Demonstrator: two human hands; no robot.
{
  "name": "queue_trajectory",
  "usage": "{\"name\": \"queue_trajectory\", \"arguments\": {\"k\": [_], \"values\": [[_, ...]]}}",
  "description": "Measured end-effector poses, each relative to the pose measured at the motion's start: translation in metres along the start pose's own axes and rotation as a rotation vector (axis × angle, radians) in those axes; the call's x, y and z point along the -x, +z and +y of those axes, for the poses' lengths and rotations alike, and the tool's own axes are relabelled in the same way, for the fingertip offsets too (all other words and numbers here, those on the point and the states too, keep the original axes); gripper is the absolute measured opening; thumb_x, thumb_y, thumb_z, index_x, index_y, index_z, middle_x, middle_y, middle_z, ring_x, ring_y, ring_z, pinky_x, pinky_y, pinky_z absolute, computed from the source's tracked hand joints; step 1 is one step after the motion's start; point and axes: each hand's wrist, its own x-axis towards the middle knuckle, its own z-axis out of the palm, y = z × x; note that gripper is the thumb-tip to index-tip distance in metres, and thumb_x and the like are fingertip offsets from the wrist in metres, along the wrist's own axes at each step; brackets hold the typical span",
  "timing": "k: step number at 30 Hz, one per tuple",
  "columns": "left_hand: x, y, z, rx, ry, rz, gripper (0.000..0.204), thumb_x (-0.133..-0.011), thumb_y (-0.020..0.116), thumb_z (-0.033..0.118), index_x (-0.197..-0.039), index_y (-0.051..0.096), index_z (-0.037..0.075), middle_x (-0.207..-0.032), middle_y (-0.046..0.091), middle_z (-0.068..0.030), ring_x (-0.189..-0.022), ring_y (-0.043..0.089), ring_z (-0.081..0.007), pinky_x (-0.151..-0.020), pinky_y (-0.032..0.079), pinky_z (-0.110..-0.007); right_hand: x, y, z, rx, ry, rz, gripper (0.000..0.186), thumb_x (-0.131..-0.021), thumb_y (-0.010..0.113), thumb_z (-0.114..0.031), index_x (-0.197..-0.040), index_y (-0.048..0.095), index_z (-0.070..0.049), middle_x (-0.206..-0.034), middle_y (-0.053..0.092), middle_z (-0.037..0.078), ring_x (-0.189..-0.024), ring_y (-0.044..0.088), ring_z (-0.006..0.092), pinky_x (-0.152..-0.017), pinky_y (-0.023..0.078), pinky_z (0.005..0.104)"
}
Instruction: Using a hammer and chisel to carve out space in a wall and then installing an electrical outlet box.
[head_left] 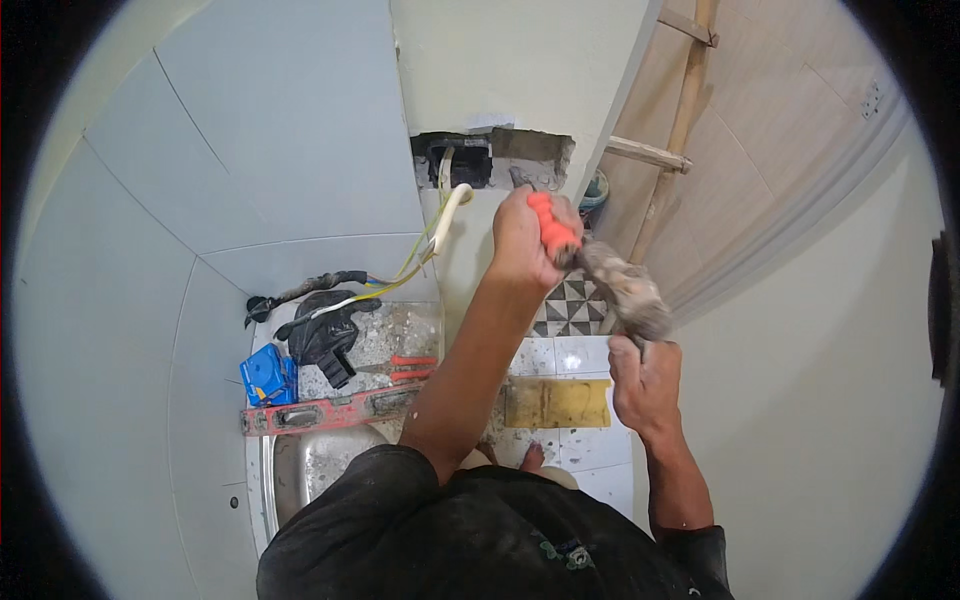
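My left hand [515, 240] is wrapped round the orange grip of a chisel [555, 228]. Its tip points up to the lower edge of a rough rectangular recess [540, 150] cut in the wall. In my right hand [650, 385] is a hammer [627, 285], smeared by motion, its far end close to the butt of the chisel; whether they touch I cannot tell. A black wall box [465, 160] fills the recess's left part. From it hangs a white conduit [455, 215] with yellow-green wires [410, 265].
On the counter lie a red spirit level [335, 411], red-handled pliers [410, 368], a black box [337, 370], a black plastic bag [325, 330] and a blue packet [268, 378]. A steel sink [295, 470] is at lower left. A wooden ladder [690, 90] leans at right; a yellow board [557, 403] lies below.
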Motion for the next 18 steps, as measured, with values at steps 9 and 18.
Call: {"name": "queue_trajectory", "arguments": {"k": [9,18], "values": [[0.026,0.012,-0.016,-0.016,-0.224,0.127,0.030,-0.092,0.037,0.031,-0.074,0.040,0.007,-0.059,0.042,-0.0019,-0.045,0.040,-0.0124,-0.040,0.038,-0.025,0.013,0.000,-0.018,-0.501,0.043,0.280,0.048,-0.093,0.043,-0.046,-0.073,0.043,-0.002,-0.050,0.039,0.000,-0.039,0.035,0.0066,-0.036,0.028,0.0213],[-0.002,0.027,-0.015,0.117,-0.190,0.133,0.021,-0.090,0.035,0.023,-0.077,0.038,0.007,-0.061,0.044,-0.0040,-0.046,0.043,-0.0137,-0.043,0.041,-0.026,-0.004,0.008,-0.004,0.037,-0.110,0.183,0.029,-0.091,0.047,-0.025,-0.075,0.051,-0.001,-0.050,0.039,0.004,-0.044,0.042,0.0137,-0.044,0.034,0.0303]]}}
